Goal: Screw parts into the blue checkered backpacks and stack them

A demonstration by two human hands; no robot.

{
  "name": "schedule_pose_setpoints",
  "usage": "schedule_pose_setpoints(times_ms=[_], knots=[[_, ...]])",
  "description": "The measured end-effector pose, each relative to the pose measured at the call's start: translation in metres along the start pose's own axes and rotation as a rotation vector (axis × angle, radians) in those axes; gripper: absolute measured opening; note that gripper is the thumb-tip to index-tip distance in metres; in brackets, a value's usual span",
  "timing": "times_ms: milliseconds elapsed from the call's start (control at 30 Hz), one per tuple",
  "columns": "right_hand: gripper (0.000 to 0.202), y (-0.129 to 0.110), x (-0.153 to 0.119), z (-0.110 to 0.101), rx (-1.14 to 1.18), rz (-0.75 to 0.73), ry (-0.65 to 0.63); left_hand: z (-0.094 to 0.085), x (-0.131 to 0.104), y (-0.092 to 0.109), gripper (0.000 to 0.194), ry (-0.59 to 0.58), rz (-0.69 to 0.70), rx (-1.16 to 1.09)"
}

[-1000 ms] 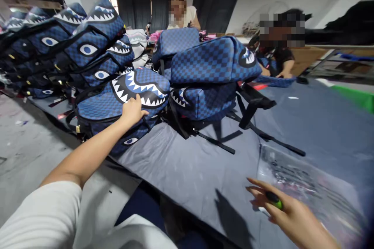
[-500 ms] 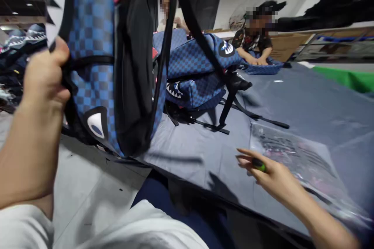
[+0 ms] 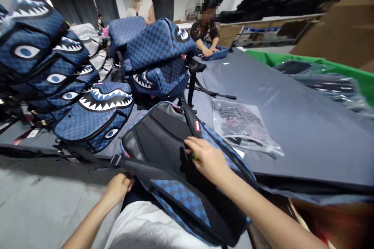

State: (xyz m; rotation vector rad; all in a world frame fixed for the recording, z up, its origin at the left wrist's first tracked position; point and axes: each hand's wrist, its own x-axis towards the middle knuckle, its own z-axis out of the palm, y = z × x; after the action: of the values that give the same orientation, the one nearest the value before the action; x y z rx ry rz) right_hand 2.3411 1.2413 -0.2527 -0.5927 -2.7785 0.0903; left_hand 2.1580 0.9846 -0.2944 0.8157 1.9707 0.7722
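Note:
A blue-checked backpack (image 3: 163,140) lies with its black padded back up, across the table's front edge and over my lap. Curled fingers of my left hand (image 3: 118,188) are at the strap's edge near a buckle; what they pinch is too small to make out. Over the back panel, my right hand (image 3: 209,159) is closed around a small dark tool with a green part (image 3: 194,156), mostly hidden by the fingers. Left of this backpack lies another with a shark mouth and eye (image 3: 101,109).
More shark backpacks (image 3: 37,54) are piled at the left, others (image 3: 159,54) stacked behind. A clear plastic bag (image 3: 242,122) lies on the grey table (image 3: 306,124). Across it, a person's hands (image 3: 210,51) touch blue-checked material. Another person (image 3: 143,6) stands farther back. Wrapped items lie on green cloth (image 3: 260,56).
The backpack my left hand held up at the left now lies back up before me. My left hand has moved right and down, my right hand left onto the back panel. The view has turned.

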Motion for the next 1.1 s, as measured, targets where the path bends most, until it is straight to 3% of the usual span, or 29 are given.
schedule_pose_setpoints(times_ms=[67,100,133,200,233,300,400,500,600,700,833,867,933,1000,1100], knots=[[0.041,-0.021,0.004,0.013,-0.042,-0.032,-0.118,-0.013,-0.019,0.025,0.055,-0.138,0.038,0.032],[0.042,-0.029,0.007,0.018,-0.063,-0.027,-0.139,-0.013,-0.022,0.042,0.051,-0.193,0.146,0.081],[0.042,-0.034,0.009,0.022,-0.082,-0.013,-0.148,-0.009,-0.019,0.058,0.048,-0.181,0.303,0.181],[0.040,-0.036,0.009,0.026,-0.132,0.054,-0.153,0.012,0.003,0.080,0.041,-0.002,0.634,0.450],[0.039,-0.032,0.006,0.025,-0.171,0.127,-0.159,0.025,0.019,0.083,0.042,0.080,0.705,0.617],[0.036,-0.013,-0.004,0.019,-0.254,0.333,-0.183,0.051,0.048,0.069,0.051,0.215,0.766,0.885],[0.033,0.028,-0.023,0.008,-0.290,0.589,-0.197,0.073,0.068,0.024,0.062,0.320,0.777,1.071],[0.043,0.068,-0.022,0.003,-0.115,0.614,-0.258,0.075,0.063,-0.004,0.061,0.347,0.769,1.126],[0.046,0.091,0.001,0.003,0.042,0.715,-0.348,0.071,0.061,-0.009,0.058,0.323,0.788,1.158],[0.040,0.087,0.021,0.001,0.071,0.735,-0.364,0.067,0.064,-0.021,0.054,0.286,0.823,1.185],[0.031,0.045,0.023,-0.003,0.051,0.636,-0.244,0.046,0.052,-0.043,0.050,0.332,0.799,1.129],[0.031,0.035,0.021,-0.003,0.040,0.611,-0.206,0.037,0.048,-0.039,0.047,0.364,0.833,1.089],[0.030,0.020,0.021,-0.001,0.023,0.582,-0.171,0.018,0.048,-0.011,0.043,0.451,0.946,1.010],[0.031,0.012,0.025,0.003,0.012,0.573,-0.198,0.002,0.063,0.037,0.039,0.576,1.000,0.972],[0.032,0.012,0.030,0.008,-0.025,0.548,-0.228,-0.011,0.104,0.112,0.040,0.594,0.947,0.993]])
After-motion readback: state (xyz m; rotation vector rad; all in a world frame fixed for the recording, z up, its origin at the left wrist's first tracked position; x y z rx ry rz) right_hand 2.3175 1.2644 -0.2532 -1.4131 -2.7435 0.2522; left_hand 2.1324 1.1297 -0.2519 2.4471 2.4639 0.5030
